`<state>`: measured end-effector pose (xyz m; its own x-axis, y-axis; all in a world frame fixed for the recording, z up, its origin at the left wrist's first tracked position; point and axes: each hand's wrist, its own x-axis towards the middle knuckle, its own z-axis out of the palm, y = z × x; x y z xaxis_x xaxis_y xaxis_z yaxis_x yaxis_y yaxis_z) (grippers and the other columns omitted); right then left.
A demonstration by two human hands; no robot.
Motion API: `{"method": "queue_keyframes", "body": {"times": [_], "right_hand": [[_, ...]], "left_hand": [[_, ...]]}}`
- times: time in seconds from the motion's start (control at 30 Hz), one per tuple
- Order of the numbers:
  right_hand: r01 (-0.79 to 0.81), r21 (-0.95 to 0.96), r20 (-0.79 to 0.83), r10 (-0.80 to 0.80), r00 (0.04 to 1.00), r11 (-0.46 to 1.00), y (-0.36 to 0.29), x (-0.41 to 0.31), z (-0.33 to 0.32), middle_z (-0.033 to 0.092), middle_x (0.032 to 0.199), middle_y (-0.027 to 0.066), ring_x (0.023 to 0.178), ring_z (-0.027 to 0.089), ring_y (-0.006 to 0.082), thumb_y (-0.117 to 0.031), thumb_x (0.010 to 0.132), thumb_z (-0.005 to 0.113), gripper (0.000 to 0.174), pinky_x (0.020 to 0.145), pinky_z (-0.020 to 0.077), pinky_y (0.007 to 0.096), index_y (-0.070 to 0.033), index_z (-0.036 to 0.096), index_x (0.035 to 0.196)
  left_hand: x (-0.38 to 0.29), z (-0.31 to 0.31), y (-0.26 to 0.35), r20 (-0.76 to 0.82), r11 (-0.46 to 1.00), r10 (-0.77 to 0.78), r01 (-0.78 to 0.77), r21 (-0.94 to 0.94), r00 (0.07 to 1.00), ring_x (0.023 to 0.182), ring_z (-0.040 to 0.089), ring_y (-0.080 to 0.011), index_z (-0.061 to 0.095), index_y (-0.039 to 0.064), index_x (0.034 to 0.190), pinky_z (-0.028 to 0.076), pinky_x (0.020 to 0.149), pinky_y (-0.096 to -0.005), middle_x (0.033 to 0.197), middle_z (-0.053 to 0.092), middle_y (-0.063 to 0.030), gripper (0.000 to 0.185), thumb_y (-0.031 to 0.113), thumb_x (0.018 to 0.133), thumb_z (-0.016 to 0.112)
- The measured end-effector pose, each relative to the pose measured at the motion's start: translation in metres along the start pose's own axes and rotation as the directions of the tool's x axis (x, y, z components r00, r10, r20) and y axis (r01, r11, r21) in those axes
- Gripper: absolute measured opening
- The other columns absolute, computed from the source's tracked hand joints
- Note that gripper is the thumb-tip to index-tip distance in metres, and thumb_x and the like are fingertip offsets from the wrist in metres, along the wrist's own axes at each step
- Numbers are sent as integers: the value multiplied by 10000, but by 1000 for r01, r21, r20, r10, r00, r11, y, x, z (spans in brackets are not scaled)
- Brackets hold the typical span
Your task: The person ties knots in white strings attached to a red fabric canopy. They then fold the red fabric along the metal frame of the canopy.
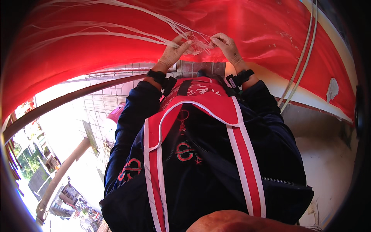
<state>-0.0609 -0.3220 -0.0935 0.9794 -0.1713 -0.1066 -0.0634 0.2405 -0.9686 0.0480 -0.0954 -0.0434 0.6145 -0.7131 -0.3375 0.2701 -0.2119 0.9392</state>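
Note:
Long bundles of thin, translucent white strands run in from the upper left over a red sheet. My left hand grips the bundles between thumb and fingers. To its right, a loose tangle of the same strands spreads out between my two hands. My right hand pinches a few strand ends at the tangle's right side, thumb against forefinger. Both hands are over the near edge of the red sheet. What the strands are made of cannot be told.
Two thin bamboo-like poles cross the sheet at right. A dark bar slants below it at left, above a paved floor. A pink-and-white container stands beside my left sleeve. A red apron covers my front.

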Motion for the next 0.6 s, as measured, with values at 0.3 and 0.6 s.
{"method": "queue_keyframes", "body": {"times": [0.3, 0.6], "right_hand": [[-27, 11, 135, 25, 991, 1000, -1, -13, 16, 656, 911, 39, 843, 609, 97, -76, 947, 569, 121, 772, 492, 234, 13, 619, 1011], [-21, -62, 223, 34, 974, 998, 1, -15, 37, 669, 963, 67, 885, 611, 113, -82, 940, 583, 163, 832, 486, 249, 31, 636, 1045]], "left_hand": [[-2, 4, 17, 1, 999, -42, 42, -2, 999, 865, 591, -96, 646, 15, 1119, 474, 809, -236, 934, 658, -5, 281, 212, 921, 668], [1, -11, 1, 23, 1000, 28, -28, -2, 999, 848, 643, -109, 647, -24, 1078, 510, 780, -234, 920, 694, -60, 235, 166, 942, 616]]}}
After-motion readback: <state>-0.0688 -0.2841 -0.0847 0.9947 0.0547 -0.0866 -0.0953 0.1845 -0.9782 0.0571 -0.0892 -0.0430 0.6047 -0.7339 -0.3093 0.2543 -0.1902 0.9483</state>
